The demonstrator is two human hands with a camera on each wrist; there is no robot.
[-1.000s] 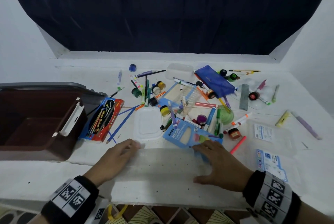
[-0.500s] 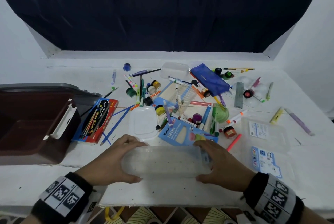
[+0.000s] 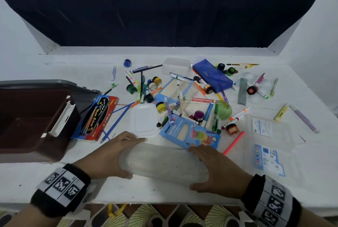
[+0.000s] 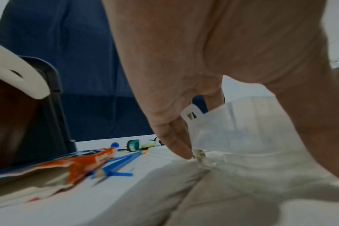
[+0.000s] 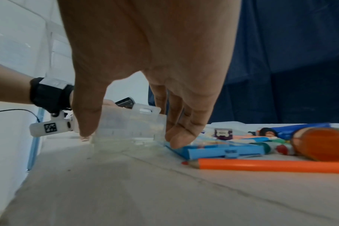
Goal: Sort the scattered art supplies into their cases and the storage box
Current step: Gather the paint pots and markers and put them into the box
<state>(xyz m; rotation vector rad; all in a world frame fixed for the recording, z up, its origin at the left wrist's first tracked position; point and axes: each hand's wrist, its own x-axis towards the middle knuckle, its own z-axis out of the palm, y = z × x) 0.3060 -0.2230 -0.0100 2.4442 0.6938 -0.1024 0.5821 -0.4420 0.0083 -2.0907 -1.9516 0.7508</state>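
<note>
My left hand and right hand grasp the ends of the clear case, thumbs and fingers curled round it, low in the centre of the head view. It sits on the table, just below the blue pencil box; the brown storage box stands open at the left edge.

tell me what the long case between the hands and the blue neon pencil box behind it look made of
Long case: looks like frosted, translucent plastic; the table shows dimly through it, and a moulded latch tab stands at its edge in the wrist views. Both hands hold its ends.

Neon pencil box: probably thin printed card with a smooth finish; it lies flat, with printed lettering and a pale window panel.
</note>
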